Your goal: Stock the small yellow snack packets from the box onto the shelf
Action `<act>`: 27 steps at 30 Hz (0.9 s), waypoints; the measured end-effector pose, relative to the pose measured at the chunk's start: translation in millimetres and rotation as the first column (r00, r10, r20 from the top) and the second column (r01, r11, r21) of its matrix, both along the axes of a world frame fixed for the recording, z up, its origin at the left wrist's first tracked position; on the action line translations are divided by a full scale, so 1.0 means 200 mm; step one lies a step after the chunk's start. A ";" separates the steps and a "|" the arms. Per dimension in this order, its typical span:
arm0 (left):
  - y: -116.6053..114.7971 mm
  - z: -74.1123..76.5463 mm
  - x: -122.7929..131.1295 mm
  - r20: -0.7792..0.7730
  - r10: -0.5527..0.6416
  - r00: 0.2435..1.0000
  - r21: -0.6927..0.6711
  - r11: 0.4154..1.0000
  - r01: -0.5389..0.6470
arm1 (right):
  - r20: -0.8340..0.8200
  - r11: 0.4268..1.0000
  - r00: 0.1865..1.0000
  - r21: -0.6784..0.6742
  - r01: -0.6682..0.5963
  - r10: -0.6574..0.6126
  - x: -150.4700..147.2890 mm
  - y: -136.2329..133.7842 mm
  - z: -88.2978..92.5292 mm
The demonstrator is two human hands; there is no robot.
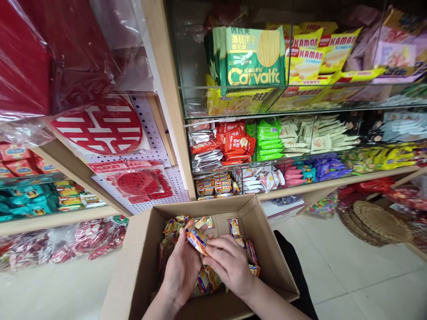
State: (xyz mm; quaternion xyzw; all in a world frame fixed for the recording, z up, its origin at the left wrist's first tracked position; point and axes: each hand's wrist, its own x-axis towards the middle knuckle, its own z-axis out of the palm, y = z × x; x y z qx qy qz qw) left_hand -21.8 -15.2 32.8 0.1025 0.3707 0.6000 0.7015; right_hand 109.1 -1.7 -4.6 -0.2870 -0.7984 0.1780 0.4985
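Observation:
Over an open cardboard box (140,249), my two hands hold a small orange, white and blue wrapped snack (196,240) between them. The palm of my left hand (183,266) is cupped under its left part, thumb along the side. Fingertips of my right hand (230,262) close on its right end. Whether more than one packet is in the grip, I cannot tell. Several similar loose packets (234,226) lie inside the box below and around my hands, partly hidden by them.
Beyond the box, a shelf holds rows of similar snack packets (215,184), red packets (236,142) and green packets (269,138) behind clear dividers. A wooden post (176,111) stands to the left, beside red paper decorations (100,126). Woven trays (380,222) sit low at right.

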 end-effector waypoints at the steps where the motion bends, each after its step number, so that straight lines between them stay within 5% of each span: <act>1: 0.00 0.01 0.00 0.047 -0.024 0.999 0.009 1.000 0.023 | 0.038 1.000 0.999 0.024 -0.015 0.014 0.00 -0.01 0.00; 5: 0.00 0.02 -0.02 0.088 -0.068 0.994 -0.005 0.998 0.068 | 0.001 0.997 1.000 -0.071 -0.009 0.009 -0.02 -0.05 0.01; 8: 0.00 0.02 -0.02 0.070 -0.005 0.998 -0.017 1.000 0.006 | -0.229 0.919 0.967 -0.393 0.010 -0.109 -0.05 -0.06 0.00; 11: 0.00 0.03 0.00 0.045 0.047 0.998 -0.040 0.998 -0.046 | -0.437 0.627 0.893 -0.726 -0.280 -0.107 -0.08 -0.05 -0.02; 13: 0.00 0.02 0.00 0.018 0.037 0.999 -0.061 0.998 -0.036 | -0.514 0.409 0.853 -0.801 -0.438 -0.093 -0.10 -0.05 -0.03; 16: -0.01 -0.01 0.01 -0.055 -0.002 0.998 -0.049 0.999 0.000 | -0.532 0.305 0.839 -0.823 -0.480 -0.115 -0.11 -0.06 -0.05; 20: -0.01 -0.07 -0.03 -0.262 -0.034 0.965 -0.033 0.999 0.026 | -0.475 0.318 0.872 -0.850 -0.420 -0.118 -0.07 -0.03 -0.07; 22: -0.01 -0.08 -0.09 -0.493 -0.022 0.870 0.010 0.999 0.031 | -0.382 0.392 0.916 -0.867 -0.309 -0.121 -0.01 0.04 -0.06; 24: 0.00 -0.07 -0.19 -0.772 0.085 0.630 0.133 0.991 0.030 | -0.184 0.562 0.968 -0.826 -0.056 -0.173 0.09 0.17 -0.03; 27: 0.02 -0.07 -0.38 -0.959 0.284 -0.015 0.282 0.956 0.081 | 0.186 0.779 0.912 -0.476 0.408 -0.365 0.23 0.42 0.01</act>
